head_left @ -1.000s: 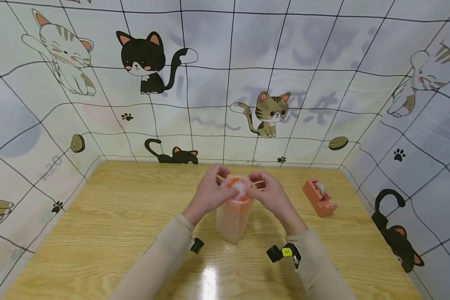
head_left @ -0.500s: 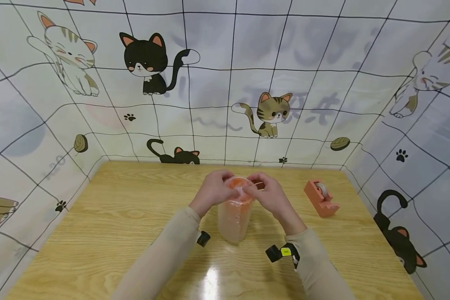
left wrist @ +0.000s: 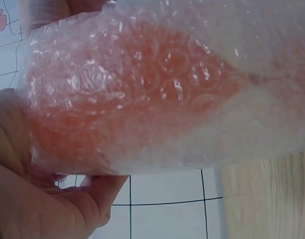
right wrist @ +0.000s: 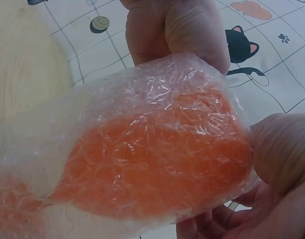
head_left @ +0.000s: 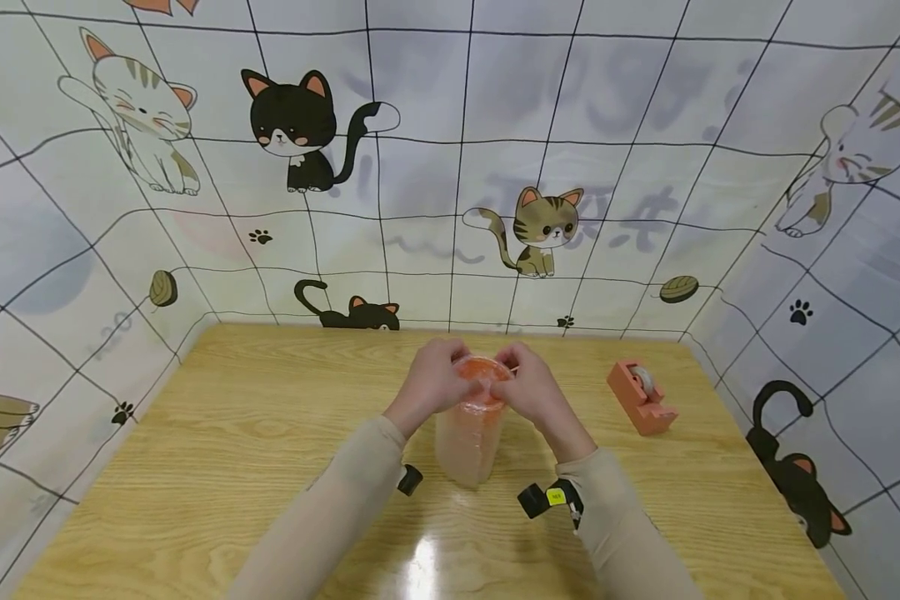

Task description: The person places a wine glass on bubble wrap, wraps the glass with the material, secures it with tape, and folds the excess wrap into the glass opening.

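Note:
A tall object in clear bubble wrap (head_left: 468,446) stands upright on the table, orange showing through the wrap. Its kind is hidden by the wrapping. My left hand (head_left: 429,383) grips the left side of the top, thumb over the upper end and fingers behind. On the opposite side my right hand (head_left: 536,387) grips the wrap the same way, the thumbs nearly meeting. In the left wrist view the bubble wrap (left wrist: 162,89) fills most of the frame, left hand (left wrist: 43,194) around its end. The right wrist view has the right hand (right wrist: 279,174) at the wrapped end (right wrist: 157,159).
An orange tape dispenser (head_left: 640,398) with a roll of clear tape stands to the right on the wooden table (head_left: 270,400). Cat-patterned cloth (head_left: 420,175) rises behind and at both sides. Small black wrist cameras (head_left: 532,501) hang under the sleeves.
The whitish wrap bunched between the thumbs has flattened, and more orange shows on top. Left hand has shifted slightly right; right forearm has moved a little inward.

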The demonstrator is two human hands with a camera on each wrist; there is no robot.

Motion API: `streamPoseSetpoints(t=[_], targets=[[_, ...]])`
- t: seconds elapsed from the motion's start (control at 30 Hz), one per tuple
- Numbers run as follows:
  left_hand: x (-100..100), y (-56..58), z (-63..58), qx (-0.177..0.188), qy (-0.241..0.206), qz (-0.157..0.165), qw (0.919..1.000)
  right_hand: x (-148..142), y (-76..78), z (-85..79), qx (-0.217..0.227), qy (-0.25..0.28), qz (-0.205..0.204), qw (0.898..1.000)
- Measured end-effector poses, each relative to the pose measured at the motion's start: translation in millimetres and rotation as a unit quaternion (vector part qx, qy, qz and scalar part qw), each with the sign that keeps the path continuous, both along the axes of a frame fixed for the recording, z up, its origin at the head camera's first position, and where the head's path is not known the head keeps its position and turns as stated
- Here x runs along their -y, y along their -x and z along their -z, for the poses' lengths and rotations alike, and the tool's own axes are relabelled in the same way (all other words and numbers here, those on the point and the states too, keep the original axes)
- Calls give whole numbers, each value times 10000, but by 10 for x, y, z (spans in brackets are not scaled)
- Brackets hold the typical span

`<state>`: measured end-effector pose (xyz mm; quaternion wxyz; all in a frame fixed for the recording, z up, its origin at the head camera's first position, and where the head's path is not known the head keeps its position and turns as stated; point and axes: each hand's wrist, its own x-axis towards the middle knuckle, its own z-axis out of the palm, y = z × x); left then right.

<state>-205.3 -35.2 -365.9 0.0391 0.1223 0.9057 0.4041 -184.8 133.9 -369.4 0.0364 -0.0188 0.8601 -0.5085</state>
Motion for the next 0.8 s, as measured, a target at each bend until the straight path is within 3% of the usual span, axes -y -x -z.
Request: streamPoseSetpoints(t=[0.17,0.37,0.5,0.8], targets=[[43,22,6,189,-128,186,9996,0,4,17,70,52,14,10000],[-10,19,-34,240,-5,-124,9996,-24,-38,30,-30,199,-17,9998],[-2,3,-11,203,-238,-138,9994,-41,-58,60,-188,379,-10,9991],[99,-20,107,60,-1003,227,9947,-42,-71,112,-498,627,63,9968]])
